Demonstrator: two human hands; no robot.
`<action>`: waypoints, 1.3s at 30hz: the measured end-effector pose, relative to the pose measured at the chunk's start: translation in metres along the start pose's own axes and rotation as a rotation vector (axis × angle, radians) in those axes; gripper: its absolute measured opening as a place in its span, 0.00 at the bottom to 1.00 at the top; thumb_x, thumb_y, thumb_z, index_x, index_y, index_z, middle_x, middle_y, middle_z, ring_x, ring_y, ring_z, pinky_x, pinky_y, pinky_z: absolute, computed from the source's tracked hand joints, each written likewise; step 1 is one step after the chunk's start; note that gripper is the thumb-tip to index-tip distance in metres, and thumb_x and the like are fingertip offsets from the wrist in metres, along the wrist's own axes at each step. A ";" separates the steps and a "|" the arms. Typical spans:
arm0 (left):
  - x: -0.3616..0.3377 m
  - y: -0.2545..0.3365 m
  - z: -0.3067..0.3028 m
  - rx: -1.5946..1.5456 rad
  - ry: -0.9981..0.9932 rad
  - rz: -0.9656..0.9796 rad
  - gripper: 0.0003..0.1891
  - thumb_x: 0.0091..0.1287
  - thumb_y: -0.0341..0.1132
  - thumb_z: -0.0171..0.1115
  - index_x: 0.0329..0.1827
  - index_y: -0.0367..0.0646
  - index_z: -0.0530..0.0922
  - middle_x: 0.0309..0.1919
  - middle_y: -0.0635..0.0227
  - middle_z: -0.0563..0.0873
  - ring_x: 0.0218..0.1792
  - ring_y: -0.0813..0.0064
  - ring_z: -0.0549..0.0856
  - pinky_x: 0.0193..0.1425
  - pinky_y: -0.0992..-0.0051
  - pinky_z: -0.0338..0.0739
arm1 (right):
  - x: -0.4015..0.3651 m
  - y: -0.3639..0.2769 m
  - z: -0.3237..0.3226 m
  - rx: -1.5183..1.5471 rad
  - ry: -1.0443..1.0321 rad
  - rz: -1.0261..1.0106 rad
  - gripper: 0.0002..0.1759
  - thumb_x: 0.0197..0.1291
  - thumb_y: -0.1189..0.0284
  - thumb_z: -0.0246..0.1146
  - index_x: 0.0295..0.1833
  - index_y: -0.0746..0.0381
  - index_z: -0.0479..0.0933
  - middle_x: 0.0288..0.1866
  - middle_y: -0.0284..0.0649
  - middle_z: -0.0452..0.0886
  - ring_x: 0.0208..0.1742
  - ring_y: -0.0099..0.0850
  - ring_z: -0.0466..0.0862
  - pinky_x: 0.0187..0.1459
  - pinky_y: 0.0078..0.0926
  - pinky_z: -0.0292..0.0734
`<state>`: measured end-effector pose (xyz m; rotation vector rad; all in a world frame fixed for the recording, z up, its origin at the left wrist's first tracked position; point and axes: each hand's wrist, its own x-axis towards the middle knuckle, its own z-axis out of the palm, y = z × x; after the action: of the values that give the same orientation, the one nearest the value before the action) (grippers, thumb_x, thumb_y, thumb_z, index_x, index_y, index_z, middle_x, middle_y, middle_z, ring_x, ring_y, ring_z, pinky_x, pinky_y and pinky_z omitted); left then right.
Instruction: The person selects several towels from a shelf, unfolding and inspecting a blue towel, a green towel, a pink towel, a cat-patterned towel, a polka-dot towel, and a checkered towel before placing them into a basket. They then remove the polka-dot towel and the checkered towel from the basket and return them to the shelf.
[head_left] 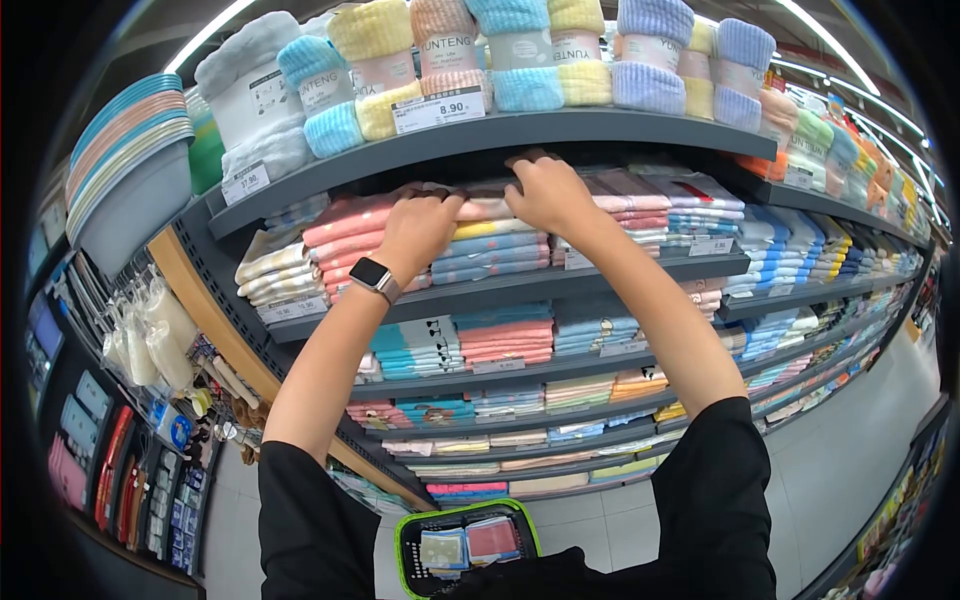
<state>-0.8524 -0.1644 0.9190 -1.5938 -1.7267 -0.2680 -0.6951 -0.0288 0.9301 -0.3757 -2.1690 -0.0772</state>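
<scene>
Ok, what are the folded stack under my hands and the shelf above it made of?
Folded stack: soft cloth, probably cotton towelling; matte, slightly fuzzy layers with rounded folds. Shelf: likely painted metal; thin, straight dark-grey edge with a smooth, faint sheen.

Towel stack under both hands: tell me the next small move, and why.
Probably slide the top towel straight forward rather than lift it. The left hand and right hand both rest on top of the towel stack, fingers reaching towards the back, and the upper shelf sits close above them, leaving little room to lift. Whether either hand grips cannot be told.
</scene>
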 end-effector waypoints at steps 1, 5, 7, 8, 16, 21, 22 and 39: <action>0.000 -0.001 -0.001 -0.013 -0.063 0.002 0.13 0.58 0.34 0.54 0.45 0.43 0.77 0.31 0.57 0.83 0.37 0.59 0.82 0.48 0.63 0.72 | -0.003 0.001 0.001 -0.035 0.056 -0.130 0.19 0.50 0.65 0.56 0.43 0.67 0.78 0.41 0.57 0.79 0.42 0.51 0.80 0.48 0.44 0.75; -0.004 -0.001 -0.023 -0.012 -0.096 0.077 0.16 0.62 0.43 0.53 0.46 0.42 0.77 0.35 0.56 0.83 0.41 0.59 0.81 0.56 0.61 0.67 | -0.015 0.010 0.006 -0.021 -0.044 -0.131 0.18 0.51 0.63 0.56 0.43 0.65 0.77 0.39 0.54 0.80 0.42 0.49 0.81 0.47 0.44 0.75; -0.007 -0.009 -0.026 -0.004 -0.073 0.110 0.16 0.63 0.44 0.53 0.46 0.42 0.77 0.37 0.55 0.83 0.43 0.58 0.80 0.58 0.60 0.65 | -0.018 0.017 0.005 -0.027 -0.210 -0.104 0.18 0.53 0.63 0.55 0.42 0.64 0.77 0.36 0.52 0.81 0.41 0.49 0.81 0.46 0.44 0.75; -0.009 -0.014 -0.027 0.005 -0.048 0.137 0.17 0.64 0.45 0.52 0.46 0.42 0.77 0.38 0.55 0.82 0.44 0.58 0.80 0.60 0.59 0.63 | -0.019 0.020 0.006 -0.028 -0.208 -0.101 0.18 0.53 0.63 0.55 0.42 0.64 0.77 0.36 0.52 0.81 0.41 0.49 0.81 0.46 0.44 0.75; -0.018 -0.027 -0.007 0.236 0.123 0.227 0.16 0.64 0.42 0.51 0.45 0.41 0.77 0.47 0.59 0.81 0.54 0.65 0.76 0.61 0.65 0.64 | -0.024 0.025 0.010 -0.060 -0.107 -0.226 0.12 0.56 0.65 0.57 0.39 0.63 0.77 0.32 0.48 0.81 0.37 0.46 0.82 0.42 0.44 0.75; -0.019 -0.028 -0.007 0.280 -0.013 0.184 0.18 0.65 0.41 0.50 0.50 0.38 0.75 0.58 0.57 0.74 0.62 0.64 0.70 0.62 0.65 0.63 | -0.031 0.026 0.009 -0.110 -0.045 -0.246 0.11 0.56 0.66 0.58 0.39 0.62 0.77 0.31 0.46 0.80 0.36 0.45 0.81 0.41 0.42 0.75; -0.018 -0.025 -0.008 0.280 -0.012 0.187 0.18 0.65 0.41 0.50 0.50 0.38 0.75 0.58 0.57 0.74 0.62 0.64 0.70 0.62 0.65 0.63 | -0.034 0.026 0.008 -0.134 -0.027 -0.259 0.11 0.56 0.67 0.58 0.39 0.62 0.77 0.31 0.45 0.80 0.36 0.45 0.81 0.42 0.42 0.74; 0.009 0.012 -0.002 -0.204 0.125 0.035 0.13 0.62 0.42 0.56 0.40 0.41 0.79 0.32 0.62 0.81 0.37 0.60 0.81 0.46 0.61 0.71 | -0.040 0.023 0.009 -0.099 0.103 -0.245 0.08 0.52 0.72 0.58 0.38 0.61 0.77 0.33 0.45 0.79 0.38 0.43 0.80 0.41 0.41 0.73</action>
<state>-0.8393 -0.1561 0.9227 -1.7119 -1.6160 -0.5292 -0.6740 -0.0148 0.8907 -0.1557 -2.1042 -0.3347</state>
